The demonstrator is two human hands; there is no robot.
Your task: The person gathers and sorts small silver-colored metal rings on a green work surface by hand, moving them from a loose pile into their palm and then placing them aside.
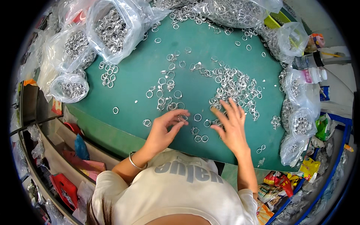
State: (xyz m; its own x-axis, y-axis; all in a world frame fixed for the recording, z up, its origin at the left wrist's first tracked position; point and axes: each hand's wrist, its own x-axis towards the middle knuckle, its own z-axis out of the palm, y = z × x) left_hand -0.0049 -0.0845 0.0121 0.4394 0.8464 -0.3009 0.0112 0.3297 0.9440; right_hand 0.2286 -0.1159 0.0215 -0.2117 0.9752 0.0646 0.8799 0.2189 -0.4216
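My left hand [169, 125] is closed, with a silver ring [182, 117] pinched between thumb and fingers just above the green tabletop [127, 97]. My right hand [231, 126] lies with fingers spread at the near edge of a large pile of silver rings [236, 84], its fingertips touching the rings there. Between the hands are a few loose rings, among them a plain-looking ring [197, 117] and a pair of rings [201, 138]. A looser group of rings [165, 88] runs up the table beyond my left hand.
Clear plastic bags of rings [112, 32] crowd the far left, with another big bag [234, 13] at the far side. Smaller bags [302, 123] line the right edge, near a white bottle [315, 75] and a dark bottle [308, 60]. Left below are drawers with a red tray [64, 190].
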